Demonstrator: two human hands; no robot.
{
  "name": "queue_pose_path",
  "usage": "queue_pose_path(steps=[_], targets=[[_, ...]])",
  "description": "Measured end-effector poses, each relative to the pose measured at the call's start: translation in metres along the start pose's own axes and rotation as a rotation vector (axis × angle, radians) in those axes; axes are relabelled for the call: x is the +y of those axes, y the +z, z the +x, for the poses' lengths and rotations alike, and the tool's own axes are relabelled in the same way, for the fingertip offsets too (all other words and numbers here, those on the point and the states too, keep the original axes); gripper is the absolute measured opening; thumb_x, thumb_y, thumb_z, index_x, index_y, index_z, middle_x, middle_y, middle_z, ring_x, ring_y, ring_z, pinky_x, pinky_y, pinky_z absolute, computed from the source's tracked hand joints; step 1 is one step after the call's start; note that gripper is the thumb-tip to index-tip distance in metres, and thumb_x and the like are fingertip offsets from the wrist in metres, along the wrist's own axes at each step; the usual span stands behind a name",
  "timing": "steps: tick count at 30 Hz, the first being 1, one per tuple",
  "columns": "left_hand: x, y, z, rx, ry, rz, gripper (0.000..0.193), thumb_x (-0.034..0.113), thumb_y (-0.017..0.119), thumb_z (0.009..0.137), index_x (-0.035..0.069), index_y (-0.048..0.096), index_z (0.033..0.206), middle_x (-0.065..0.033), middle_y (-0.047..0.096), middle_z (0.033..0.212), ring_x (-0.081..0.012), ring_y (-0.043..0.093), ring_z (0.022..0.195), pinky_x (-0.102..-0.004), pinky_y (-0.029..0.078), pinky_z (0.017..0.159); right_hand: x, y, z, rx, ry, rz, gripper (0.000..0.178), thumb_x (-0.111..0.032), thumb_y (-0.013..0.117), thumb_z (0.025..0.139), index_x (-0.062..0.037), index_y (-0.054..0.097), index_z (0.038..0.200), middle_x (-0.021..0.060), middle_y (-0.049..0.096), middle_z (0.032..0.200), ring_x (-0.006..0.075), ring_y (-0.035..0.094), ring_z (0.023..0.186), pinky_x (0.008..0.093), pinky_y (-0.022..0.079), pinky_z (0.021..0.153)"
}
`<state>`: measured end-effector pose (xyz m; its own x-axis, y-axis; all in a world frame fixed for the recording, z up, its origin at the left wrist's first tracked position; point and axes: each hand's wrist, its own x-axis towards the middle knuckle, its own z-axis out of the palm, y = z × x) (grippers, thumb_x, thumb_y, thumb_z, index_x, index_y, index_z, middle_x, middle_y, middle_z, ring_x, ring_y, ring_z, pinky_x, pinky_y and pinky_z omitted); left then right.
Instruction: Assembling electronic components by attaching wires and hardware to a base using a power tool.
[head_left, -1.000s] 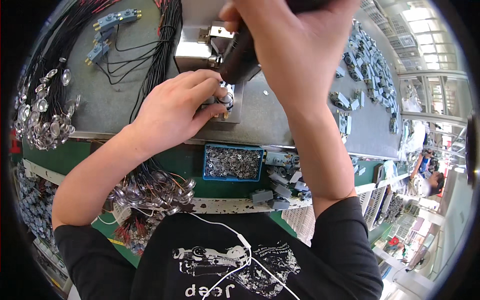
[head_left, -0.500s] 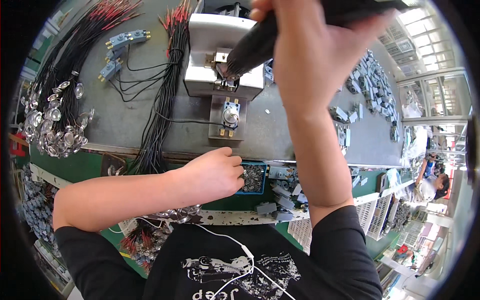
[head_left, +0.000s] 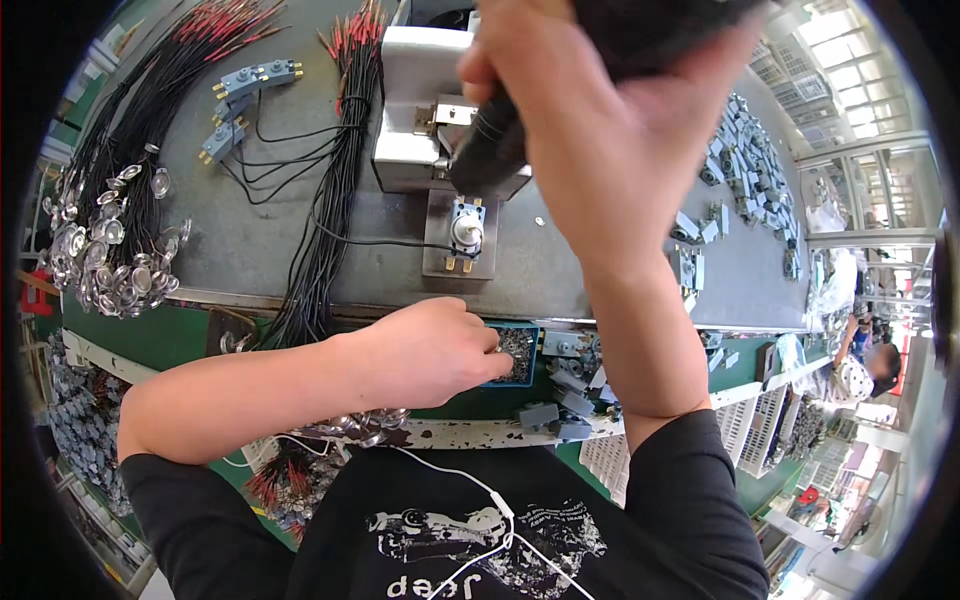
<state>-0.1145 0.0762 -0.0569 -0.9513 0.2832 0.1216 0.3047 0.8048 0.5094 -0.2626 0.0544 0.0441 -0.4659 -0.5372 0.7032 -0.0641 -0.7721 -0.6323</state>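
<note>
Dull grey metal tops the counter (head_left: 560, 280), where I see a boxy grey switch (head_left: 467, 230) with brass tabs and a pale round centre sitting on a square metal block (head_left: 436, 262). Below, the left forearm crosses rightward, its left hand (head_left: 430, 355) back-up at a blue tray (head_left: 537, 355) of shiny metal bits (head_left: 520, 352) — fingers curled, though I cannot tell whether they pinch one. Higher, the right hand (head_left: 610, 120) wraps its fingers round a blunt black tool (head_left: 490, 145) — forearm raised, tool slanting down near the block.

Room right of switch (head_left: 467, 228), cables (head_left: 342, 180) left
</note>
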Motion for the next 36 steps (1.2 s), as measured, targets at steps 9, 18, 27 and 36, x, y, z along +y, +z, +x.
queue_pose_path(steps=[9,18,27,36], targets=[[-0.010,-0.061,-0.008,0.442,-0.368,0.022,0.016,0.002,0.071,0.083,0.008,0.068,0.097,-0.0062,0.070,0.089,-0.0286,0.069,0.083,-0.0399,0.054,0.081,-0.025,-0.031,-0.014,0.031,0.060,-0.090,0.053,0.011,0.074,0.085,0.0013,0.049,0.131,0.0091,0.068,0.095,0.0130,0.068,0.078,0.0273,0.057,0.067],[-0.030,-0.035,-0.008,0.489,-0.341,0.297,0.015,0.018,0.076,0.087,0.010,0.064,0.092,-0.0039,0.062,0.094,-0.0239,0.061,0.093,-0.0380,0.047,0.082,-0.044,-0.028,-0.035,-0.006,0.120,-0.131,0.048,0.011,0.075,0.085,0.0020,0.052,0.126,0.0091,0.069,0.095,0.0128,0.068,0.078,0.0271,0.057,0.067],[-0.027,-0.032,-0.008,0.540,-0.433,0.211,0.027,0.020,0.077,0.087,0.009,0.059,0.104,-0.0057,0.063,0.096,-0.0274,0.064,0.098,-0.0405,0.049,0.086,-0.043,-0.020,-0.039,-0.037,0.161,-0.176,0.043,0.011,0.075,0.085,0.0028,0.056,0.122,0.0091,0.069,0.094,0.0127,0.068,0.077,0.0269,0.057,0.067],[-0.030,-0.031,-0.009,0.530,-0.442,0.179,0.033,0.019,0.077,0.086,0.007,0.058,0.111,-0.0080,0.063,0.101,-0.0289,0.064,0.100,-0.0418,0.049,0.087,-0.043,-0.020,-0.037,-0.081,0.207,-0.217,0.038,0.011,0.075,0.085,0.0036,0.059,0.118,0.0091,0.069,0.093,0.0125,0.068,0.077,0.0267,0.057,0.068]])
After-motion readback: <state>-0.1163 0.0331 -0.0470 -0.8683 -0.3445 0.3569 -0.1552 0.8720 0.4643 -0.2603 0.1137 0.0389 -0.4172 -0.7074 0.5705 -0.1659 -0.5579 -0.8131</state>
